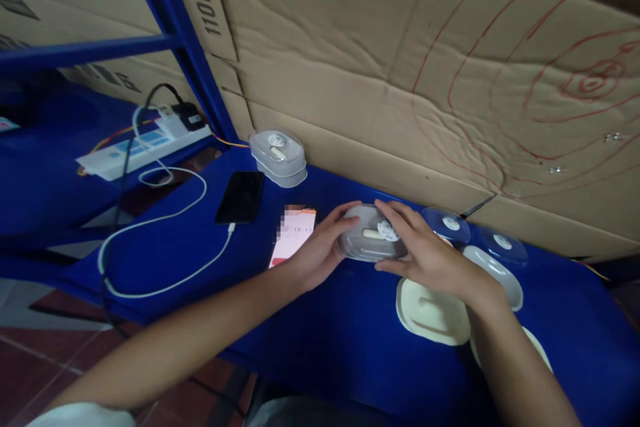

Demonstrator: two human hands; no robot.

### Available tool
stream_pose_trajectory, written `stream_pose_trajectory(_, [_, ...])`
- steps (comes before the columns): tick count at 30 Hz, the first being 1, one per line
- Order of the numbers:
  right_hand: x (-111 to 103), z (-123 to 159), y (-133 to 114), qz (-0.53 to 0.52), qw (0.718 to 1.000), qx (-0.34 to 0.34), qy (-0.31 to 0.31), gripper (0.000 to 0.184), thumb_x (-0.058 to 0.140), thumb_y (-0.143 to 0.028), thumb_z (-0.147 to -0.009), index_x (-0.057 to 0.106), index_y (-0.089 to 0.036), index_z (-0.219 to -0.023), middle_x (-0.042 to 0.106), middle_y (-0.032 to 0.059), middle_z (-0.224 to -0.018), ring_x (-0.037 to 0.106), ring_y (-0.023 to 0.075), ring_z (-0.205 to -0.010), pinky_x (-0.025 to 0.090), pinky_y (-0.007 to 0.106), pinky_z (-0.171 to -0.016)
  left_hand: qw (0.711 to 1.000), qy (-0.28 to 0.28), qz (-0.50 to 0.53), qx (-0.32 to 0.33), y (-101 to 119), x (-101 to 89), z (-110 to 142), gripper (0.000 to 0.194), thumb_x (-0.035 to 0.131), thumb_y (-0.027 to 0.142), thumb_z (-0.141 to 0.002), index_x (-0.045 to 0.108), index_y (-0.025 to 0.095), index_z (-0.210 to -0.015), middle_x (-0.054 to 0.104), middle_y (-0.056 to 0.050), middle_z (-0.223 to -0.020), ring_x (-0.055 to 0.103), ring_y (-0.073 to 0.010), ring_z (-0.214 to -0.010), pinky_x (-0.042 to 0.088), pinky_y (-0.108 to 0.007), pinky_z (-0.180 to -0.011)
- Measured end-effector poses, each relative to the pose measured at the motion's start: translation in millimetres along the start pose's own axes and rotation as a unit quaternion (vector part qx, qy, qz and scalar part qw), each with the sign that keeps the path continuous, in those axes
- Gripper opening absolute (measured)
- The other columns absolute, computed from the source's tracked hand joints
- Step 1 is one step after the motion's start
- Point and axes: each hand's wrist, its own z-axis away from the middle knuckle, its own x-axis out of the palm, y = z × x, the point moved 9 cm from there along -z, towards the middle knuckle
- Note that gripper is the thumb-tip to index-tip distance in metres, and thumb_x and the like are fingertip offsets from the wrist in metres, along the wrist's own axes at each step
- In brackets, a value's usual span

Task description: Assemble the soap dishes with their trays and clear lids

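Between my two hands, above the blue table, is a grey rounded box with a clear cover, a round white sticker and a small cream bar on top. My left hand grips its left end, the thumb over the top edge. At the opposite end my right hand is closed round it, fingers across the top near the sticker and thumb low on the near side. Close to my right forearm lies a cream lid. Behind that arm are a pale grey tray and two clear covers with round stickers.
Similar boxes are stacked at the back left. A dark phone on a white cable and a lit phone lie on the blue table. A power strip sits farther left. Cardboard walls the back.
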Motion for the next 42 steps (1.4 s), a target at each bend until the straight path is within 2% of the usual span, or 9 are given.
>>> stream_pose_trajectory(5, [4, -6, -11, 0.047, 0.998, -0.002, 0.038, 0.104, 0.074, -0.042, -0.094, 0.004, -0.038, -0.170, 0.029, 0.0172, -0.168, 0.033, 0.0453, -0.155, 0.043, 0.070, -0.117, 1.000, 0.027, 0.011, 0.004, 2, -12.6, -10, 0.031, 0.077, 0.026, -0.088, 0.076, 0.021, -0.119, 0.076, -0.006, -0.117, 0.070, -0.0219, -0.099, 0.054, -0.028, -0.079])
stream_pose_trajectory(7, [5, -8, -11, 0.054, 0.998, -0.007, 0.037, 0.103, 0.073, -0.048, -0.095, 0.003, -0.037, -0.170, 0.028, 0.0189, -0.168, 0.033, 0.0449, -0.155, 0.044, 0.069, -0.117, 1.000, 0.024, 0.010, 0.002, 3, -13.0, -12, 0.029, 0.076, 0.027, -0.089, 0.077, 0.020, -0.117, 0.077, -0.006, -0.115, 0.071, -0.0222, -0.099, 0.055, -0.029, -0.081])
stream_pose_trajectory(12, [1, -10, -7, 0.033, 0.998, -0.033, 0.035, 0.102, 0.075, -0.064, -0.089, 0.018, -0.038, -0.169, 0.035, 0.0162, -0.165, 0.043, 0.0422, -0.150, 0.048, 0.063, -0.116, 1.000, 0.001, 0.012, -0.013, 4, -6.0, -11, 0.024, 0.071, 0.032, -0.094, 0.079, 0.018, -0.111, 0.079, -0.006, -0.108, 0.071, -0.0210, -0.093, 0.056, -0.029, -0.080])
stream_pose_trajectory(17, [7, -14, -9, 0.050, 0.995, -0.061, 0.055, 0.097, 0.078, -0.060, -0.087, 0.028, -0.037, -0.167, 0.036, 0.0160, -0.167, 0.040, 0.0421, -0.152, 0.042, 0.066, -0.119, 1.000, 0.020, -0.007, 0.010, 6, -14.8, -15, 0.023, 0.069, 0.030, -0.092, 0.080, 0.018, -0.108, 0.080, -0.006, -0.104, 0.071, -0.0205, -0.088, 0.055, -0.027, -0.072])
stream_pose_trajectory(20, [9, -16, -6, -0.002, 0.997, -0.054, 0.049, 0.097, 0.080, -0.062, -0.085, 0.032, -0.039, -0.165, 0.036, 0.0124, -0.168, 0.040, 0.0388, -0.153, 0.041, 0.062, -0.122, 0.999, 0.031, -0.008, -0.005, 4, -18.2, -16, 0.024, 0.069, 0.033, -0.092, 0.080, 0.018, -0.106, 0.080, -0.006, -0.102, 0.071, -0.0205, -0.087, 0.055, -0.027, -0.070])
stream_pose_trajectory(24, [1, -18, -6, -0.090, 0.992, -0.059, 0.063, 0.090, 0.077, -0.060, -0.089, 0.033, -0.037, -0.164, 0.039, 0.0108, -0.166, 0.045, 0.0330, -0.151, 0.042, 0.053, -0.123, 0.999, 0.015, 0.020, -0.037, 5, -7.8, -9, 0.035, 0.070, 0.048, -0.096, 0.078, 0.018, -0.112, 0.079, -0.009, -0.111, 0.073, -0.0256, -0.098, 0.058, -0.030, -0.075])
stream_pose_trajectory(30, [-14, -16, -9, -0.110, 0.980, -0.012, 0.166, 0.075, 0.063, -0.053, -0.101, 0.029, -0.034, -0.165, 0.043, 0.0134, -0.161, 0.043, 0.0317, -0.151, 0.039, 0.056, -0.124, 0.996, -0.080, 0.041, -0.025, 12, 18.2, 3, 0.057, 0.073, 0.058, -0.093, 0.065, 0.027, -0.140, 0.069, -0.013, -0.140, 0.063, -0.0365, -0.129, 0.060, -0.050, -0.095])
stream_pose_trajectory(35, [-3, -16, -7, -0.085, 0.986, 0.024, 0.141, 0.077, 0.058, -0.055, -0.103, 0.023, -0.031, -0.167, 0.028, 0.0157, -0.168, 0.029, 0.0339, -0.158, 0.034, 0.057, -0.126, 0.996, -0.082, 0.018, -0.039, 4, 16.9, 1, 0.061, 0.063, 0.064, -0.097, 0.065, 0.022, -0.141, 0.070, -0.016, -0.138, 0.060, -0.0386, -0.134, 0.058, -0.051, -0.099])
stream_pose_trajectory(42, [2, -15, -5, -0.097, 0.991, 0.009, 0.094, 0.081, 0.059, -0.054, -0.103, 0.016, -0.036, -0.169, 0.021, 0.0135, -0.172, 0.025, 0.0346, -0.161, 0.033, 0.059, -0.127, 0.998, -0.058, 0.016, -0.019, 8, 9.1, -5, 0.056, 0.047, 0.062, -0.106, 0.065, 0.023, -0.142, 0.064, -0.013, -0.149, 0.055, -0.0358, -0.139, 0.057, -0.050, -0.101])
